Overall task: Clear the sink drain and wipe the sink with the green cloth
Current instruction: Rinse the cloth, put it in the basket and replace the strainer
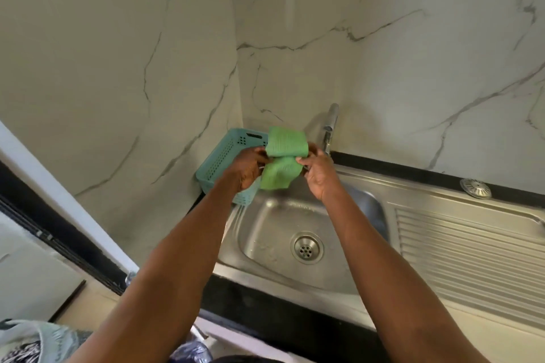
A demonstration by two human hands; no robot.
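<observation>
Both of my hands hold the green cloth (283, 156) up in the air above the back of the steel sink (265, 233). My left hand (249, 169) pinches its left edge and my right hand (317, 175) pinches its right edge, so the cloth is folded over between them. Below, the round drain (306, 247) sits open in the sink bowl, with its holes showing and water drops around it. A round metal strainer cap (475, 188) lies on the black ledge at the far right.
A teal perforated basket (222, 158) stands in the corner left of the sink, behind my left hand. The chrome tap (330, 127) rises just behind the cloth. A ribbed drainboard (472, 256) extends to the right. Marble walls close in the back and the left.
</observation>
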